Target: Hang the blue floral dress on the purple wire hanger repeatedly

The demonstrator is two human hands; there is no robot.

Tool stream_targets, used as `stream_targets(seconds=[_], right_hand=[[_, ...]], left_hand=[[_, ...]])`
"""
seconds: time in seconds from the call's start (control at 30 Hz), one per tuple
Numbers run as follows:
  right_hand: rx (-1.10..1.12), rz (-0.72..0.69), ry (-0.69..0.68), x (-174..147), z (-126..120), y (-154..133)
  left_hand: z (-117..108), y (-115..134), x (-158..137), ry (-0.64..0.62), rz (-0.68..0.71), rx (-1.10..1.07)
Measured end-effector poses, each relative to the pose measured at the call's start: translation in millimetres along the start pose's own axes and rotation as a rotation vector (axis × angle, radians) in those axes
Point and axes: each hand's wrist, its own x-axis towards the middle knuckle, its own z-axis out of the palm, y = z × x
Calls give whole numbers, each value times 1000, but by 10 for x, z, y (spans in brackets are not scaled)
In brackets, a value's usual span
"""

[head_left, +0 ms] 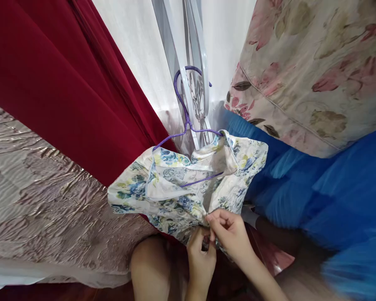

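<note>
A white shirt with blue and yellow flowers (133, 184) hangs on a purple hanger (187, 119), its collar open at the top. The hanger's hook loops around pale metal bars. Low on the shirt's front opening, my right hand (230, 232) pinches the fabric edge between thumb and fingers. My left hand (202, 253) is just below and to the left, its fingertips also closed on the front edge. Both hands nearly touch. Whether a button lies between the fingers is hidden.
A dark red curtain (65, 92) hangs at the left, above a textured beige-pink cover (50, 209). White metal bars (203, 54) rise behind the shirt. Floral cloth (301, 83) and blue gauzy fabric (332, 192) fill the right. A bare knee (152, 267) is below.
</note>
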Motion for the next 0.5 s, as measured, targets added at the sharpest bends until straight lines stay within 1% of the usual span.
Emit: stream_targets(seconds=[0.17, 0.33, 0.43, 0.5], right_hand=[[3, -134, 7, 208, 178, -537], [-21, -341, 43, 358, 290, -1057], [-20, -428, 37, 429, 335, -1295], [-2, -461, 31, 474, 354, -1387]], left_hand=[[-5, -115, -55, -16, -10, 46], [12, -102, -21, -41, -17, 50], [86, -90, -33, -83, -57, 9], [142, -100, -54, -109, -106, -47]])
